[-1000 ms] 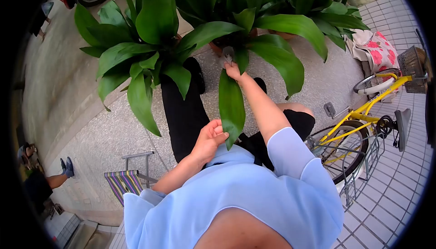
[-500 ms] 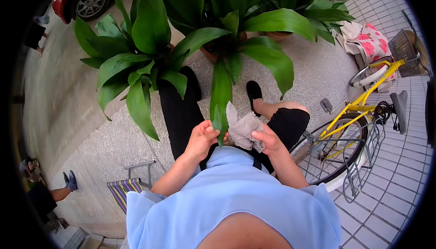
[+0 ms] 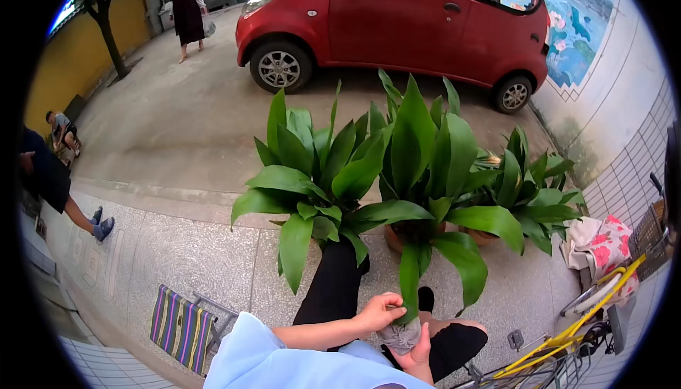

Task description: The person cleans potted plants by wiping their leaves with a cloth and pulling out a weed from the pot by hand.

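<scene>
Now the cloth (image 3: 401, 338) is bunched in the right hand's (image 3: 420, 358) curled grip under the leaf's (image 3: 409, 284) tip, which the left hand (image 3: 378, 314) pinches narrowly, so both hands meet there.

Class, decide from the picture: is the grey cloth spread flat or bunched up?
The cloth is bunched up, crumpled against the right hand.

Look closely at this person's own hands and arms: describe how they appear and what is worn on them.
The left hand and right hand are bare, without gloves. A plain light-blue sleeve, short and loose, leaves the left forearm uncovered; the right sleeve cannot be made out.
</scene>
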{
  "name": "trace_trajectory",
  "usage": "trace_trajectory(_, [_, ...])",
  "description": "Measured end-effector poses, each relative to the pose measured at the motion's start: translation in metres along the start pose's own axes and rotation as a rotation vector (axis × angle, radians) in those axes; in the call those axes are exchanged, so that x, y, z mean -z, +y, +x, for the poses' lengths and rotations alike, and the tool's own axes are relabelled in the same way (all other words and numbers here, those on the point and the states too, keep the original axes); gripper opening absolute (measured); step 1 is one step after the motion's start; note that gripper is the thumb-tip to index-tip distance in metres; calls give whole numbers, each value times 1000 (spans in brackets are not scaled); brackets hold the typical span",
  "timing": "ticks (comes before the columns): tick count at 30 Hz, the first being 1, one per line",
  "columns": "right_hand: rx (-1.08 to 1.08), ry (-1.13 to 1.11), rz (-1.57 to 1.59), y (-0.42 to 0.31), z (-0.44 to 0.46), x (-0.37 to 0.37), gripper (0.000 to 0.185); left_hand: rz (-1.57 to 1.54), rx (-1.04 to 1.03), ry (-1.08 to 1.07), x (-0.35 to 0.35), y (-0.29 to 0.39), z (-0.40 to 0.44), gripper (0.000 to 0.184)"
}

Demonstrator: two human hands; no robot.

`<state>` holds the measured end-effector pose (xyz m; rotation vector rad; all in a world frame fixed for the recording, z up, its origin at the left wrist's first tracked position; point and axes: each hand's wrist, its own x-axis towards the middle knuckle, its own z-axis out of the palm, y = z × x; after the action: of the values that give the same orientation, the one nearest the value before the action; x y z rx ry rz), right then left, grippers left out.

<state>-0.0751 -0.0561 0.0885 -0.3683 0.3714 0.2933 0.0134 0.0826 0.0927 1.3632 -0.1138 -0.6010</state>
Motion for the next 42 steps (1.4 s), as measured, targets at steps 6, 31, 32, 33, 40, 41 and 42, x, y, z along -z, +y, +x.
trace_trajectory(6, [149, 147, -253, -9, 18, 7, 41, 230, -241, 48, -7, -14, 0, 24])
trace_trajectory(31, [907, 192, -1688, -46, -37, -79, 41, -809, 524, -130, -34, -27, 55, 32])
trace_trajectory(32, [922, 154, -2016, -39, -22, -69, 44, -843, 436, -166, -40, -30, 54, 34])
trace_trajectory(33, [919, 109, -2344, -32, -9, -59, 46, -951, 484, -209, -38, -30, 52, 38])
trace_trajectory(40, [842, 355, -2131, -17, 58, -47, 66, -1129, 376, -80, -23, 7, 30, 59])
trace_trajectory(41, [715, 328, -2170, -26, 68, -45, 61, -1117, 362, -68, -27, 14, 24, 64])
trace_trajectory(42, [587, 302, -2203, -37, 78, -44, 57, -991, 438, -55, -28, 14, 19, 74])
